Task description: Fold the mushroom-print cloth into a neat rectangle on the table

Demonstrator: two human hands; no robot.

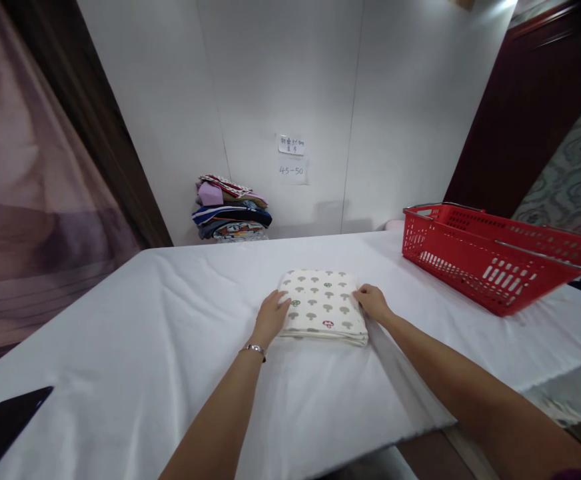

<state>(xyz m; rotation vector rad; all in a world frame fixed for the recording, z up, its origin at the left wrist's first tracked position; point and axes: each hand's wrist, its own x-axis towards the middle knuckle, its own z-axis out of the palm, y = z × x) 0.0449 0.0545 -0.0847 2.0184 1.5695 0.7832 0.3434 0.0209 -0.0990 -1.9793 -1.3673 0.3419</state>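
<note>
A folded cream cloth (321, 305) with a small mushroom print lies in the middle of the white-covered table (145, 333). My left hand (272, 315) grips its left edge, thumb on top and fingers curled at the side. My right hand (372, 302) holds the right edge the same way. A bracelet sits on my left wrist. Both forearms reach in from the near edge of the table.
A red plastic basket (495, 263) stands at the right of the table. A stack of folded clothes (230, 208) sits at the far edge against the white wall, below a paper note (291, 145). A dark flat object (5, 427) lies at the near left corner.
</note>
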